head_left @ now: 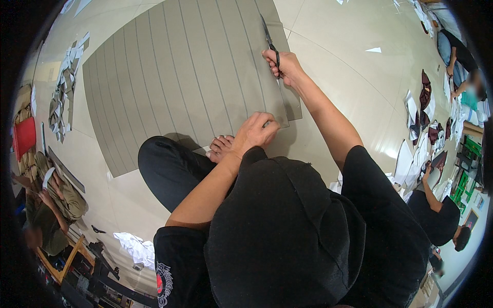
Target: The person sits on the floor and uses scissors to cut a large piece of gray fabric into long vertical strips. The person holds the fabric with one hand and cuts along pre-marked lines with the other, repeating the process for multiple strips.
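A large grey-brown sheet (pixel 169 66) with long dark parallel lines lies spread on the floor in front of me. My right hand (pixel 285 66) is closed round the handles of black scissors (pixel 267 33). Their blades point away from me, over the right part of the sheet. At the sheet's near right edge, my left hand (pixel 257 131) has its fingers curled, gripping the edge; part of the grip is hidden. A bare foot (pixel 221 148) rests beside the left hand, by the sheet's near edge.
Grey and white scraps (pixel 67 87) lie at the far left, and white cloth (pixel 136 248) at the lower left. White and maroon pieces (pixel 423 110) are strewn on the right. One person (pixel 51 205) sits at the left; others (pixel 436 210) are at the right.
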Demonstrator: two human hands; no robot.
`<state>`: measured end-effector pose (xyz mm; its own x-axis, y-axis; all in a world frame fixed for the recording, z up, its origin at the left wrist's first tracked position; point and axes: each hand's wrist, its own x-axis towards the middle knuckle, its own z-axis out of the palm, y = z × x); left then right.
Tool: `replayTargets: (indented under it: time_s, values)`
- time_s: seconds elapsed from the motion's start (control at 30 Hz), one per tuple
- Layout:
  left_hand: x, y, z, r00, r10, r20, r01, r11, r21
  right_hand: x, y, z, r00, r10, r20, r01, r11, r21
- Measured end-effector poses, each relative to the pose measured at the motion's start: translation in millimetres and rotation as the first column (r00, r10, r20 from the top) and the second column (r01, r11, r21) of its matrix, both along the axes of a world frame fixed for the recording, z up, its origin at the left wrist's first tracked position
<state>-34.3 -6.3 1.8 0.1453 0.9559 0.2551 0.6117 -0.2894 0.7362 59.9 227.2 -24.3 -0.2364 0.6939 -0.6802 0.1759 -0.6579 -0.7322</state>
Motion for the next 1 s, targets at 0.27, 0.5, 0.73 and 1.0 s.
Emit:
replayTargets:
  time_s: [0.27, 0.5, 0.73, 1.0]
  values:
    - [-2, -2, 2, 1.0, -0.004, -0.001, 0.004, 1.0, -0.022, -2, 0, -3, 1.0, 0.001, -0.001, -0.001, 1.0, 0.002]
    - [-6, -5, 3, 0.999, -0.035, 0.001, 0.035, 0.998, -0.05, -3, -2, -3, 1.0, 0.018, 0.007, -0.018, 1.0, 0.021]
    - [-10, -8, 3, 0.999, -0.041, 0.012, 0.041, 0.998, -0.051, -14, 3, 14, 1.0, 0.007, 0.013, -0.007, 1.0, -0.005]
    - [-10, -6, 5, 1.0, -0.009, 0.014, 0.009, 1.0, -0.014, -19, 13, 10, 1.0, 0.015, 0.009, -0.015, 1.0, -0.002]
